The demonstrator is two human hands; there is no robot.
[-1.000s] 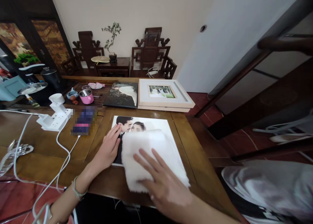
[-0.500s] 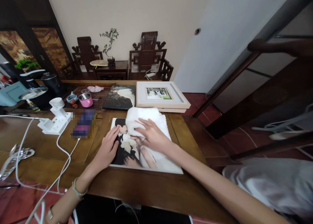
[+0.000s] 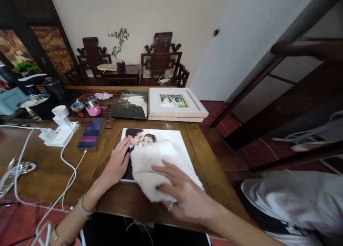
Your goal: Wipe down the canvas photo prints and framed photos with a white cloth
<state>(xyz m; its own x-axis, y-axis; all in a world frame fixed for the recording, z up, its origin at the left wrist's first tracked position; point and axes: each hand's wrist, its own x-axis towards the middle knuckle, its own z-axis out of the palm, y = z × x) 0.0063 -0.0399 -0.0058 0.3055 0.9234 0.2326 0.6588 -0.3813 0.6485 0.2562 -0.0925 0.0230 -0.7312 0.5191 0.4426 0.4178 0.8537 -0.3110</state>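
A photo panel (image 3: 174,136) showing two people lies flat on the wooden table in front of me. Across its lower and right parts spreads a fluffy white cloth (image 3: 150,163), hiding much of the print and hanging past the panel's near edge. My right hand (image 3: 182,190), with a ring on one finger, is on the cloth, thumb and fingers gripping it near the panel's near right corner. Fingers stretched out, my left hand (image 3: 118,162) rests flat on the panel's left edge and holds nothing.
Behind the panel lie a dark photo panel (image 3: 130,106) and a light-framed picture (image 3: 198,106). To the left are a phone (image 3: 91,133) on a cable, a white power strip (image 3: 60,135), a pink cup (image 3: 93,109) and a black pot (image 3: 52,90). The wooden table (image 3: 214,171) ends at right.
My right hand has drawn the white cloth toward me, from the panel's far part to its near edge. The two heads in the photo are now uncovered. My left hand stays in place.
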